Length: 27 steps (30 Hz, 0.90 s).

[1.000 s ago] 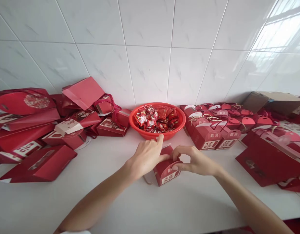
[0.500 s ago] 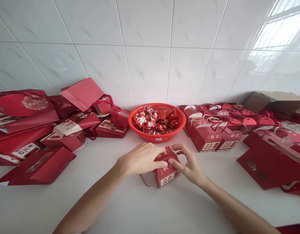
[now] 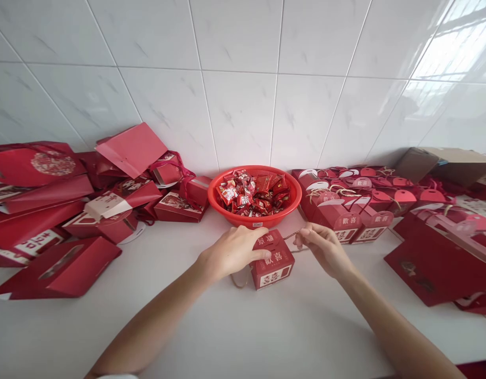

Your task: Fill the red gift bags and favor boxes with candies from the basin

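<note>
The left hand point(image 3: 231, 253), half curled, holds the box point(image 3: 271, 279); the right hand point(image 3: 324, 248) pinches its cord point(image 3: 292, 235), fingers closed. Too hard a tug could tip the box.

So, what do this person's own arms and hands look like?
The left hand and right hand are both gloveless, with no watch or bracelet at either wrist. The forearms are bare; a scrap of whitish cloth, perhaps a sleeve edge, shows at the picture's bottom edge.
</note>
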Motion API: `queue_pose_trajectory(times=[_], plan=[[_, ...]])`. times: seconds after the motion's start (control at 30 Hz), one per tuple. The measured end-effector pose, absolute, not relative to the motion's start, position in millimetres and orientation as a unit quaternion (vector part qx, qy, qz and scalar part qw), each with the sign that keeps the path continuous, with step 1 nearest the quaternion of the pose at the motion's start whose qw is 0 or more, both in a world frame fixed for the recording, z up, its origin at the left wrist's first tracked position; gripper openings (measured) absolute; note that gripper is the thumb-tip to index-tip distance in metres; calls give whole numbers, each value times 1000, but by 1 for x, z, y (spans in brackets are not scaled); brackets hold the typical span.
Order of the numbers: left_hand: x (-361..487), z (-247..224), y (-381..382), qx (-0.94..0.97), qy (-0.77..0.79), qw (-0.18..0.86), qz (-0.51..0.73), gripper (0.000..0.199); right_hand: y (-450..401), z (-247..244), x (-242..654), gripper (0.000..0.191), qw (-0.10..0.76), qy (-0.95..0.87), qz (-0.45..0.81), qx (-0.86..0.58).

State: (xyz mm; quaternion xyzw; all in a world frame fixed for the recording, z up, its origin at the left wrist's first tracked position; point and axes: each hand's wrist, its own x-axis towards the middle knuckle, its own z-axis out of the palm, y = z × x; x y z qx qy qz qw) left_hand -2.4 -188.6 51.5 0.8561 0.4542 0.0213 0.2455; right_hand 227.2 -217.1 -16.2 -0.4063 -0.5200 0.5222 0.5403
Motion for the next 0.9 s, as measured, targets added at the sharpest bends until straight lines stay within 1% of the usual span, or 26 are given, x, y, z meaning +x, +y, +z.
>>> queue_pose_trajectory(times=[0.07,0.1,0.13,0.2,0.3,0.37,0.43,0.5,0.53,0.6,0.67,0.8,0.9], plan=[[-1,47,-185,858,443,259,28,31,-217,-4,229,41,554,-520,535,-370],[-1,44,-182,860,436,264,31,34,-216,2,228,38,543,-535,536,-363],[0,41,-179,862,429,268,34,37,-215,7,226,34,519,-561,531,-366],[2,35,-172,867,413,277,39,44,-211,15,220,25,443,-639,492,-392],[0,32,-159,868,381,317,33,48,-203,20,209,6,320,-752,368,-444],[-5,37,-153,853,367,372,3,51,-198,19,203,7,267,-791,296,-464],[-12,47,-150,828,364,426,-19,62,-194,17,198,11,232,-809,260,-473],[-19,58,-152,801,365,475,11,71,-191,15,195,11,214,-820,242,-473],[-21,64,-154,787,360,500,46,73,-189,15,195,12,211,-823,236,-471],[-22,72,-159,752,338,552,125,71,-187,18,196,12,223,-825,242,-459],[-20,75,-164,724,312,587,184,66,-186,24,200,11,260,-812,274,-444],[-14,74,-171,713,292,600,216,60,-189,42,213,26,326,-734,373,-465],[-10,73,-178,718,279,599,217,60,-195,53,219,30,354,-699,406,-469]])
